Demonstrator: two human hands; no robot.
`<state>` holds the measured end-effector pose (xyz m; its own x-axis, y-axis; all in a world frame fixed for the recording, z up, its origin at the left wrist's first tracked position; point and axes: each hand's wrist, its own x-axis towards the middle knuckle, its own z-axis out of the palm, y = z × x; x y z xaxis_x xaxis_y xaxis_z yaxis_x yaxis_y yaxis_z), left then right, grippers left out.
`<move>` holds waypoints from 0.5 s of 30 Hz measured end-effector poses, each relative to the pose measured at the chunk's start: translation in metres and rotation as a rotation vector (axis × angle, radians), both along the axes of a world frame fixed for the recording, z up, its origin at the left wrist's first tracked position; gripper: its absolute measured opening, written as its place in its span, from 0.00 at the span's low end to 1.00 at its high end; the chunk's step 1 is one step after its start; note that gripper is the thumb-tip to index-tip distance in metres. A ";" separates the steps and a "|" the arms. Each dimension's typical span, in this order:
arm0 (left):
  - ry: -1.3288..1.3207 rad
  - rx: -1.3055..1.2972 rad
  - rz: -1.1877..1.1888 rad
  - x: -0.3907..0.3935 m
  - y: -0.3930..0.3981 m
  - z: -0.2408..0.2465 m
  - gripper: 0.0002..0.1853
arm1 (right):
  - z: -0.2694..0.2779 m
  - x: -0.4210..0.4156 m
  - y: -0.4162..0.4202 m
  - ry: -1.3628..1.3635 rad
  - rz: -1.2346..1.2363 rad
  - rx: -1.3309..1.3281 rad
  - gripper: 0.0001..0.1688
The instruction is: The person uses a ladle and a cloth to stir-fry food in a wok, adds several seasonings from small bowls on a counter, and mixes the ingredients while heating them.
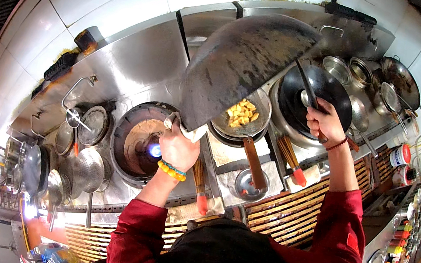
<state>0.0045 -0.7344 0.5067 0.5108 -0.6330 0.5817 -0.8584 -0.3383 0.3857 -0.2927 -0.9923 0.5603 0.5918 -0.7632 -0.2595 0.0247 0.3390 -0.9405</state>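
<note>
My left hand (179, 149) grips a large blackened wok (241, 58) by its near edge through a folded cloth (195, 132). The wok is tipped steeply, with its sooty underside towards me. Below its lower rim sits a round mesh strainer (265, 103) holding yellow food pieces (245, 112); the strainer rests over a pot, and its wooden handle (254, 160) points towards me. In my right hand (327, 122) is a long dark-handled utensil (305, 81), whose far end reaches the wok's right rim. The wok hides the utensil's head and its own inside.
To the left, a burner (133, 140) shows a blue flame (155, 150). A second black wok (338, 95) stands at right. Bamboo brushes (288, 153) and a metal bowl (244, 179) lie near the front edge. Perforated ladles (89, 170) stand at left, seasoning containers (398, 241) far right.
</note>
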 end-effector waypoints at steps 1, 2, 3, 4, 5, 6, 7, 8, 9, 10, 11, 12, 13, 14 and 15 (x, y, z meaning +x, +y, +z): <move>-0.012 0.001 -0.004 0.000 0.000 0.001 0.25 | -0.001 -0.002 0.003 0.001 -0.017 -0.009 0.09; -0.025 0.003 -0.007 0.000 0.000 0.002 0.25 | -0.001 -0.003 0.007 0.003 -0.033 -0.018 0.10; -0.037 -0.003 -0.024 -0.001 0.001 0.004 0.26 | -0.001 -0.005 0.010 0.004 -0.049 -0.027 0.10; -0.053 -0.009 -0.039 -0.002 0.002 0.007 0.27 | -0.001 -0.005 0.013 0.001 -0.062 -0.021 0.11; -0.069 -0.014 -0.053 -0.002 0.004 0.008 0.27 | 0.001 -0.006 0.015 -0.002 -0.073 -0.015 0.11; -0.065 -0.006 -0.044 -0.002 0.005 0.007 0.27 | 0.002 -0.006 0.018 -0.004 -0.084 -0.010 0.11; -0.059 -0.001 -0.034 -0.002 0.005 0.006 0.27 | 0.004 -0.003 0.020 0.002 -0.107 -0.015 0.12; -0.054 0.004 -0.024 0.000 0.005 0.005 0.27 | 0.005 -0.001 0.019 0.007 -0.083 -0.019 0.12; -0.054 -0.041 -0.049 0.003 0.005 0.002 0.26 | 0.006 0.000 0.016 0.013 -0.058 -0.023 0.12; -0.012 -0.044 -0.022 0.004 0.004 -0.001 0.25 | 0.012 0.004 0.015 0.018 -0.033 -0.033 0.13; 0.030 -0.046 0.005 0.005 0.004 -0.005 0.25 | 0.017 0.013 0.016 0.055 -0.052 -0.045 0.11; 0.073 -0.049 0.033 0.005 0.004 -0.007 0.24 | 0.023 0.023 0.019 0.093 -0.071 -0.056 0.10; 0.079 -0.109 0.031 0.006 0.002 -0.008 0.19 | 0.024 0.034 0.013 0.141 -0.020 -0.095 0.09; 0.126 -0.118 0.041 0.011 0.001 -0.016 0.18 | 0.032 0.047 0.001 0.184 0.027 -0.145 0.09; 0.173 -0.127 0.054 0.021 0.000 -0.031 0.18 | 0.043 0.064 -0.005 0.220 0.075 -0.227 0.08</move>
